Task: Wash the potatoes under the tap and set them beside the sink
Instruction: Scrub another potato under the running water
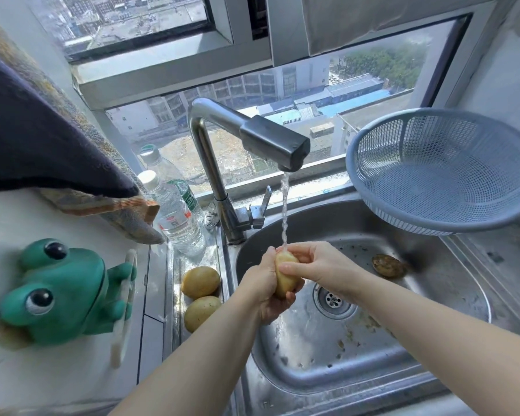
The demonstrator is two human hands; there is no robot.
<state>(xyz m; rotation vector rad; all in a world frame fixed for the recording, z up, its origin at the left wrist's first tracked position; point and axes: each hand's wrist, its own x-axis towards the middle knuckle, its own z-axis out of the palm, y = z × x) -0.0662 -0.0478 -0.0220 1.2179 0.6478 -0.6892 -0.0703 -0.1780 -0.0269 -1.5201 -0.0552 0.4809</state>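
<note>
A yellow potato (284,279) is held over the steel sink (451,298), right under the water stream (284,211) running from the steel tap (270,139). My left hand (260,289) cups it from below and the left. My right hand (315,265) grips it from the right, thumb across its front. Two more potatoes lie on the steel ledge left of the sink, one further back (201,282) and one nearer (202,313), touching each other.
A blue plastic colander (445,172) stands tilted at the sink's back right. Two water bottles (174,211) stand left of the tap. A green frog figure (60,292) sits on the left counter, under a hanging dark towel (42,139). A brown drain stopper (388,265) lies in the basin.
</note>
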